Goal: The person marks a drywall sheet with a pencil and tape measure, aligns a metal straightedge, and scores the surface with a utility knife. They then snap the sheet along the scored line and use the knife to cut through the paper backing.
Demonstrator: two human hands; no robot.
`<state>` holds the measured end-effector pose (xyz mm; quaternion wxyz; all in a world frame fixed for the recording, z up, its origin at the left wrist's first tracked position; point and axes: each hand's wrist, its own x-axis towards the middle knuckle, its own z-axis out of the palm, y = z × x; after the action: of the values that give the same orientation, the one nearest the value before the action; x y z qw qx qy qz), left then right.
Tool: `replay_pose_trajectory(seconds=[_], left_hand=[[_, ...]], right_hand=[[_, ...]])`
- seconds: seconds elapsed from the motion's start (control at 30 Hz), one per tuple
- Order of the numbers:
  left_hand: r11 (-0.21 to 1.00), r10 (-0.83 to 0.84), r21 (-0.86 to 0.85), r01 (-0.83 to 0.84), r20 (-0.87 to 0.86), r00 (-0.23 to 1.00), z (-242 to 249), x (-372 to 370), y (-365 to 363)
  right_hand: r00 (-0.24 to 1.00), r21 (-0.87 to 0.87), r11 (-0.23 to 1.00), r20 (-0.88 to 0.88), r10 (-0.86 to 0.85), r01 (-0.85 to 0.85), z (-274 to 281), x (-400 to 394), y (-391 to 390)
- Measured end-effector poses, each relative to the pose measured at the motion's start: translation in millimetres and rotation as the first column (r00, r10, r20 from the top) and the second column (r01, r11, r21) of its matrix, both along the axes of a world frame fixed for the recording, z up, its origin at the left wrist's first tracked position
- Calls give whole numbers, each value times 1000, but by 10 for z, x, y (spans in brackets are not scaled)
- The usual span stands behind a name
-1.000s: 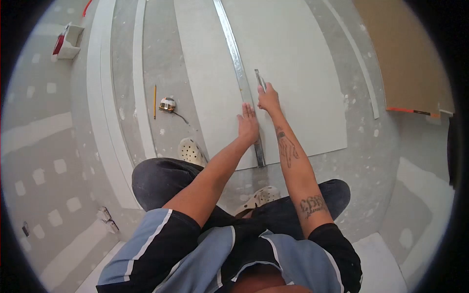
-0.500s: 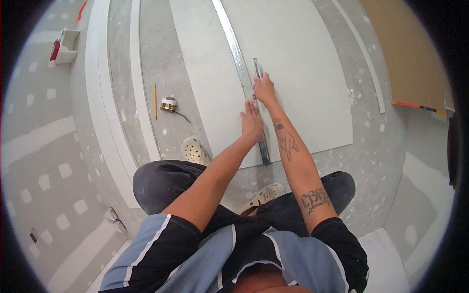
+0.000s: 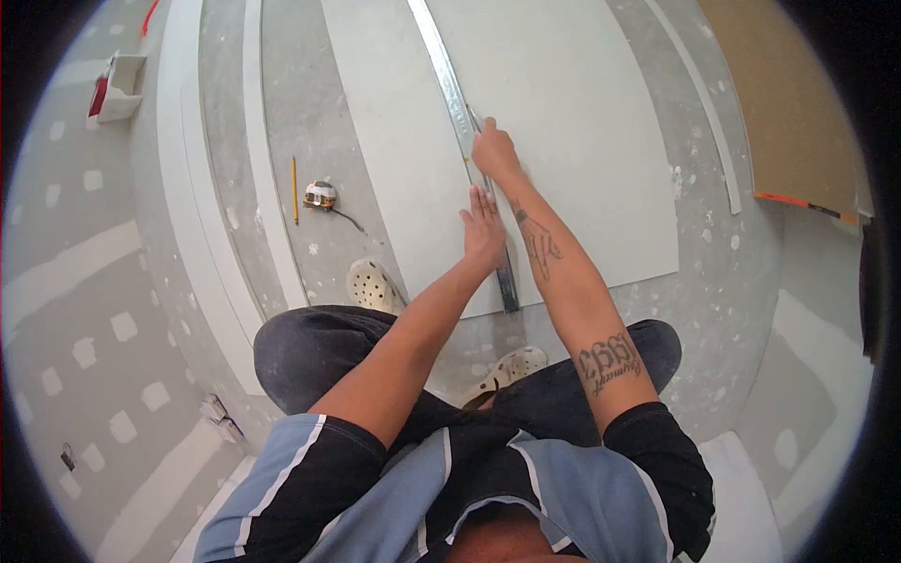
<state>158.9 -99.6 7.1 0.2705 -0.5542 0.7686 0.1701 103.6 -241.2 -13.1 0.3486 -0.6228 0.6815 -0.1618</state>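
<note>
A white drywall sheet (image 3: 563, 103) lies flat on the floor in front of me. Across it runs a long metal straightedge (image 3: 441, 70), from the top of the view down to the sheet's near edge. My left hand (image 3: 484, 228) lies flat with fingers spread, pressing on the straightedge. My right hand (image 3: 493, 150) is closed around a utility knife, its tip (image 3: 471, 116) just showing beyond the fist, right beside the straightedge's right side.
A yellow tape measure (image 3: 321, 195) and a pencil (image 3: 294, 190) lie on the dusty floor to the left. White strips (image 3: 192, 188) run along the left. A narrow strip (image 3: 709, 122) and a brown board (image 3: 798, 94) lie to the right. A red-and-white box (image 3: 111, 89) sits far left.
My right hand has slid with the knife farther away along the straightedge. My left hand has stayed pressed in about the same place.
</note>
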Motion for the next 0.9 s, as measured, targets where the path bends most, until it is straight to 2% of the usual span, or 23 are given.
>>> replay_pose_trajectory(seconds=[0.3, 0.4, 0.47, 0.73, 0.8, 0.9], left_hand=[[999, -6, -50, 2, -74, 997, -171, 125, 62], [996, 14, -87, -24, -116, 993, -56, 103, 55], [998, -24, -50, 24, 3, 1000, -41, 84, 27], [1000, 17, 16, -15, -93, 996, -14, 147, 8], [999, 20, 29, -16, -124, 992, 11, 138, 40], [999, 26, -37, -31, -138, 990, -38, 140, 38]], right_hand=[[995, 80, 996, -93, -42, 50, 79, 217, -91], [995, 144, 990, -93, 19, -6, 94, 159, -116], [995, 173, 985, -99, 19, -1, 153, 143, -83], [994, 222, 975, -97, 44, -22, 172, -108, 561], [996, 238, 970, -50, 70, -56, 194, -187, 771], [998, 235, 971, -28, 57, -49, 189, -262, 1049]])
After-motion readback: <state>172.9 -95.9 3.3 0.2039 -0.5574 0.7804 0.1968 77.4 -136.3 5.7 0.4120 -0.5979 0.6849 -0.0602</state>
